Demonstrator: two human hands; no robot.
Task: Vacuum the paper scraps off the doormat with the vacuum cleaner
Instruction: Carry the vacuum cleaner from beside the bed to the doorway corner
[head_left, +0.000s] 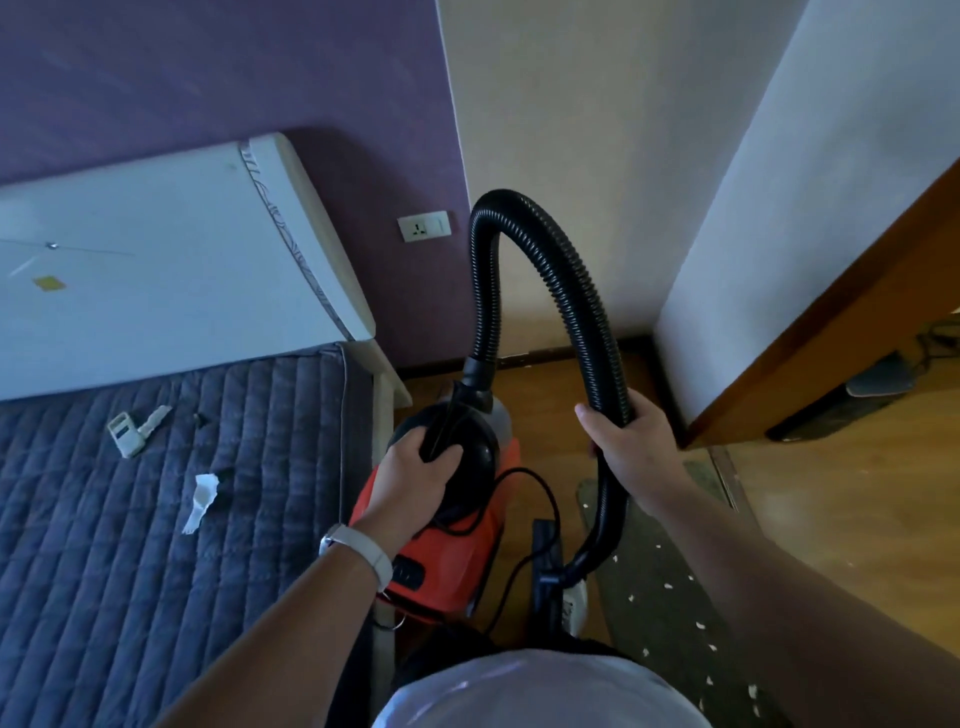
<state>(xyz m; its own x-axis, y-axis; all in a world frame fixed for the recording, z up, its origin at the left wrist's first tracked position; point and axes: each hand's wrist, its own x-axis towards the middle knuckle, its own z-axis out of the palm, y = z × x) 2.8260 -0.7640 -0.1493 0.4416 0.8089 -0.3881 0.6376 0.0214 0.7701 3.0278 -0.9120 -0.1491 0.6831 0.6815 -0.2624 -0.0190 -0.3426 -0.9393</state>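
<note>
As left hand (421, 467) holds vacuum cleaner (447, 551) | right hand (628, 441): hose (545, 270), arched upward

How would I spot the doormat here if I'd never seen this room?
Find the wooden door on the right, then look down to the wood floor at its foot. The doormat is the dark grey-green strip there, right of the orange vacuum cleaner; it alone is speckled with small white paper scraps.

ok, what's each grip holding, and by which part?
Left grip holds the vacuum cleaner by its black top handle. Right grip holds the hose on its lower stretch, below the arch.
</note>
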